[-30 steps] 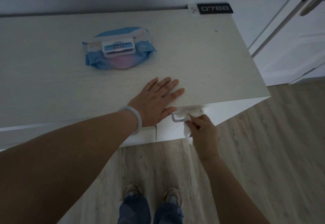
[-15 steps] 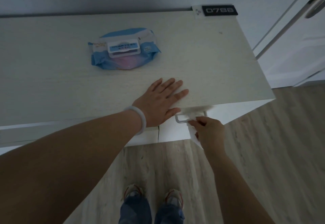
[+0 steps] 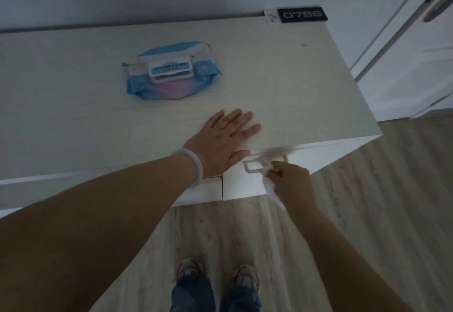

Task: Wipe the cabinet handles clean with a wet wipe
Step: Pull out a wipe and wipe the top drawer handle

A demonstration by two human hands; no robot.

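Right hand (image 3: 291, 184) grip pinches wet wipe (image 3: 270, 189) on handle (image 3: 255, 170); left hand (image 3: 225, 140) flat on desk (image 3: 294, 86). Wrap bar fully, probably underside too; blur hides contact.

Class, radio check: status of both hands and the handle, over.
Left hand flat on cabinet top. Right hand pinching wet wipe on handle. Nothing in the way.

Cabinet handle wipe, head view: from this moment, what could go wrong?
1. The right hand pinches the wet wipe at the handle near its right end only; the left part of the bar might get skipped.
2. Part of the wipe hangs loose below the fingers, so it could slip or bunch.
3. The left hand lies flat on the cabinet top at the front edge; a pull might open the drawer.
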